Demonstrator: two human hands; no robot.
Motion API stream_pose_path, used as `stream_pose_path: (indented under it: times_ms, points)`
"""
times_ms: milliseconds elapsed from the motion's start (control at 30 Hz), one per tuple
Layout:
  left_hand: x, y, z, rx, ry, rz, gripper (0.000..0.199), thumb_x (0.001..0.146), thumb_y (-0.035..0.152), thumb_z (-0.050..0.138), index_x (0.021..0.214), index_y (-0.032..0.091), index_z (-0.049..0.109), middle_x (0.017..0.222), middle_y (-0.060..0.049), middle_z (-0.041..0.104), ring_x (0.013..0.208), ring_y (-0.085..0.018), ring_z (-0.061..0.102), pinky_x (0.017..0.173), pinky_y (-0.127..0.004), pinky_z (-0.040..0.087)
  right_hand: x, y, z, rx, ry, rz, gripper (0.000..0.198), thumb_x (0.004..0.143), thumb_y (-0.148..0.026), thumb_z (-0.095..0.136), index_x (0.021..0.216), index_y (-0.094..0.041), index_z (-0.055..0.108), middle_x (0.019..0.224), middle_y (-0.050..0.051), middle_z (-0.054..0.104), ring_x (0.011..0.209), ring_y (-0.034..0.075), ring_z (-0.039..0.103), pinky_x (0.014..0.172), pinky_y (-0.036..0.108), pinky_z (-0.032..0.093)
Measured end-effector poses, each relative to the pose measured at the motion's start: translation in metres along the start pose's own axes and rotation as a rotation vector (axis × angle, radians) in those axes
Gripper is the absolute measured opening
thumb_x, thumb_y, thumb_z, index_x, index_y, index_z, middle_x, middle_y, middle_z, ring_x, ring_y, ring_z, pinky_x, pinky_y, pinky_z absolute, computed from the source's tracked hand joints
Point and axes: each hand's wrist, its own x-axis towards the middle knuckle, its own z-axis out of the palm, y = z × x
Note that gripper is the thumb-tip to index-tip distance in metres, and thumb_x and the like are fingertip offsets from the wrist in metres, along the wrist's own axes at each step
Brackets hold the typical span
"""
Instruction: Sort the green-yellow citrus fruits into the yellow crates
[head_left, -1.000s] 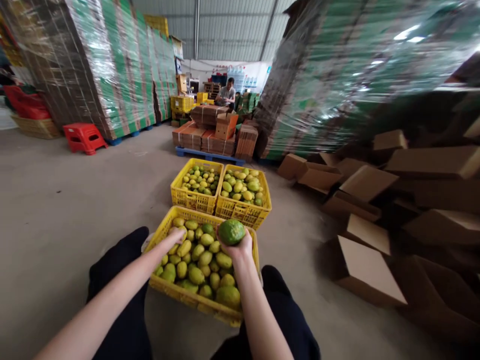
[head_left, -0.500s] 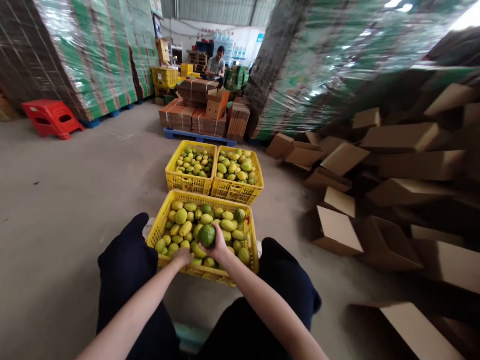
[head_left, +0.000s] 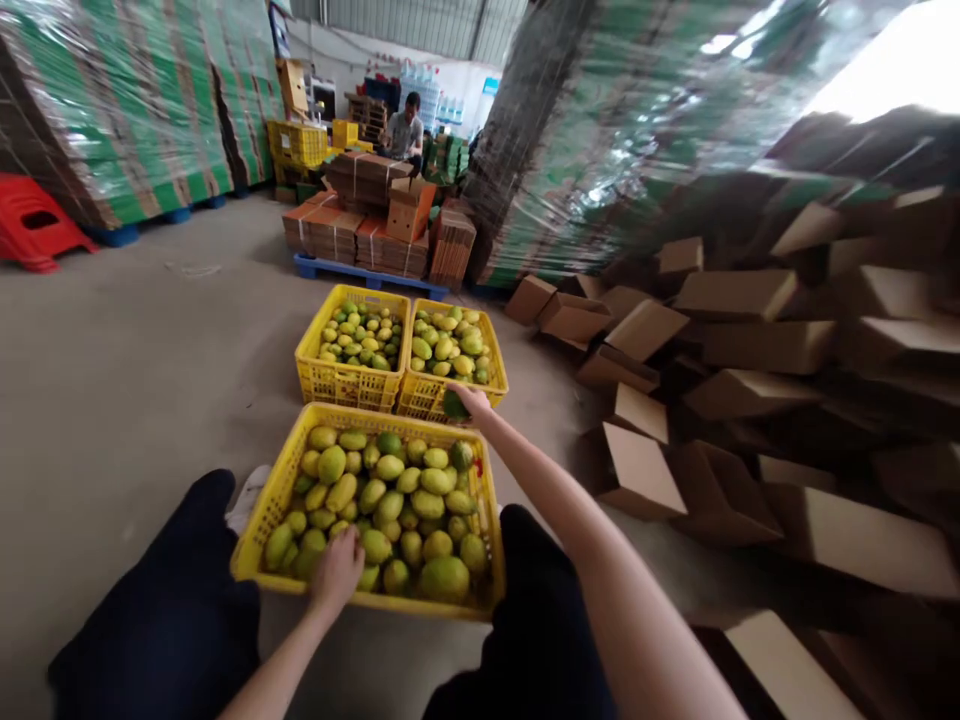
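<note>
My right hand (head_left: 471,399) is stretched forward, its fingers wrapped round a dark green lemon (head_left: 454,404). It hangs over the gap between the near yellow crate (head_left: 279,490) and the far right crate (head_left: 450,403). Yellow-green lemons (head_left: 427,503) fill the near crate, some larger and greener than others. Low over that crate's front left part, my left hand (head_left: 339,572) has its fingers curled together among the lemons; what they hold, if anything, is hidden. Smaller green and yellow lemons lie in the far left crate (head_left: 345,385).
Cardboard boxes (head_left: 645,470) are heaped on the right. Bundled flat cartons (head_left: 390,245) sit on a blue pallet (head_left: 367,276), with a person (head_left: 405,132) behind them. Wrapped stacks (head_left: 150,110) flank the floor. A red stool (head_left: 37,225) stands at the left.
My right hand has carried the green lemon forward, away from over the near crate towards the far right crate. My left hand remains at the near crate's front left. The view has turned slightly right.
</note>
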Motion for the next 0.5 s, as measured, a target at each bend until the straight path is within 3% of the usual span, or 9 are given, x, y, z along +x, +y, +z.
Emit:
stream_pose_path:
  times_ms: [133,233,333,500]
  points:
    - [0.007,-0.01,0.027,-0.036,0.155,-0.008,0.041,0.094,0.011,0.04,0.125,0.018,0.066,0.132,-0.014,0.068,0.118,-0.025,0.068,0.1,-0.034,0.051,0.05,-0.045,0.023,-0.087,0.083,-0.111,0.037,0.097,-0.036,0.065,0.129,-0.018,0.06,0.128,0.01,0.064,0.106,0.022,0.067,0.087,0.042,0.06]
    - [0.01,-0.013,0.038,-0.061,0.207,-0.018,0.043,0.092,0.011,0.042,0.126,0.02,0.067,0.137,-0.013,0.066,0.121,-0.025,0.067,0.102,-0.034,0.052,0.073,-0.054,0.038,-0.127,0.043,-0.126,0.04,0.098,-0.039,0.064,0.132,-0.018,0.059,0.132,0.01,0.063,0.11,0.024,0.066,0.092,0.046,0.059]
    - [0.009,-0.011,0.038,-0.057,0.193,-0.043,0.042,0.092,0.011,0.043,0.124,0.02,0.068,0.139,-0.013,0.065,0.123,-0.025,0.066,0.103,-0.033,0.052,0.079,-0.036,0.041,-0.206,-0.026,-0.112,0.04,0.098,-0.038,0.064,0.132,-0.018,0.059,0.133,0.011,0.062,0.112,0.025,0.066,0.093,0.047,0.058]
    - [0.005,-0.003,0.021,0.003,0.135,-0.075,0.036,0.093,0.012,0.044,0.119,0.019,0.067,0.135,-0.012,0.064,0.112,-0.022,0.07,0.092,-0.028,0.053,0.046,0.038,0.019,-0.38,-0.185,-0.106,0.034,0.098,-0.038,0.064,0.126,-0.019,0.063,0.131,0.009,0.064,0.112,0.025,0.066,0.094,0.046,0.058]
